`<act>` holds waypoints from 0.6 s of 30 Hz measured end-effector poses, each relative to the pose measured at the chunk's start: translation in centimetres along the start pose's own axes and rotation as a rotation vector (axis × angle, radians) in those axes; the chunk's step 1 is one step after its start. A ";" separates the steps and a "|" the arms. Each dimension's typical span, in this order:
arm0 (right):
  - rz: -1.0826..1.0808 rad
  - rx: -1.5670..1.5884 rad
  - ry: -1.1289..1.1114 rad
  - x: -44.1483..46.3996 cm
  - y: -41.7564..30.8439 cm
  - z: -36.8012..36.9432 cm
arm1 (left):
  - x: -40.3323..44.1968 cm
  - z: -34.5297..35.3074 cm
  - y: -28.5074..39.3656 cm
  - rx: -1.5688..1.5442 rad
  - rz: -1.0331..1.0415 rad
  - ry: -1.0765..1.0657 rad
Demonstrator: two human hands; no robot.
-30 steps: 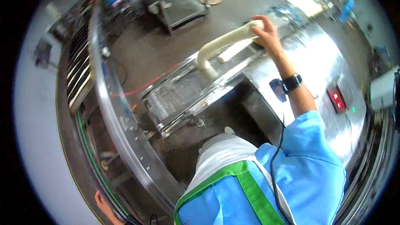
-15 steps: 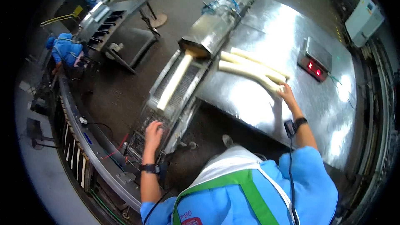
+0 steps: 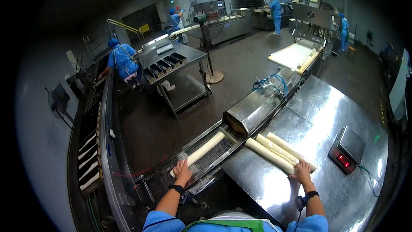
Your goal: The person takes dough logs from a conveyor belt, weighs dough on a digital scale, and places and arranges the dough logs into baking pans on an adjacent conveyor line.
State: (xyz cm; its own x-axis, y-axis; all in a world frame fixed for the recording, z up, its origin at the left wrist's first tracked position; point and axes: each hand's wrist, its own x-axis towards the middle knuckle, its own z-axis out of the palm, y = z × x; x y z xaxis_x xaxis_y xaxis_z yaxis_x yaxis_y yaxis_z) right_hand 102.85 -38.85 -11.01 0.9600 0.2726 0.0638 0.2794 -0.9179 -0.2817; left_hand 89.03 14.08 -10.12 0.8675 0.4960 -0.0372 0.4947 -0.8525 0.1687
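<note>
On the mesh conveyor [image 3: 234, 136] lies a long pale dough roll [image 3: 207, 147]. My left hand [image 3: 183, 173] is closed over its near end, fingers across the top; a bit of the end shows left of the hand. Three similar rolls lie side by side on the steel table, among them the left-hand roll [image 3: 271, 156] and the far roll [image 3: 285, 145]. My right hand [image 3: 303, 173] is closed at the near ends of these rolls, thumb by the left-hand one and fingers over the middle one. The hand hides part of those ends.
A digital scale [image 3: 348, 149] with red digits stands on the steel table [image 3: 317, 116]. A metal hood [image 3: 257, 109] covers the conveyor farther up. Black tins [image 3: 165, 65] sit on a side table. A curved rail [image 3: 109, 146] runs at left. Several co-workers in blue, one seated [image 3: 123, 60], are beyond.
My left hand has come down from above the conveyor onto the dough roll, which lies farther out from the hood. My right hand stays at the table rolls. The view has tilted up.
</note>
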 end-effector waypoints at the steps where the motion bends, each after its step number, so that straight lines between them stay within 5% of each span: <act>1: -0.006 -0.015 -0.012 0.0 -0.5 -0.4 | 0.1 -0.4 -0.2 0.004 0.011 0.005; 18: 0.137 -0.115 -0.060 -4.3 -7.7 -0.6 | -2.9 -1.3 -7.6 0.129 -0.165 -0.024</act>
State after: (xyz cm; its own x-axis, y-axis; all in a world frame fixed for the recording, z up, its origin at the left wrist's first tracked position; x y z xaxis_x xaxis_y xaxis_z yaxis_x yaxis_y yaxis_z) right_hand 96.57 -33.15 -8.57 0.9873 0.1565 -0.0260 0.1498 -0.9737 -0.1719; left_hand 82.72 19.31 -10.01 0.7746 0.6277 -0.0779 0.6312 -0.7750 0.0309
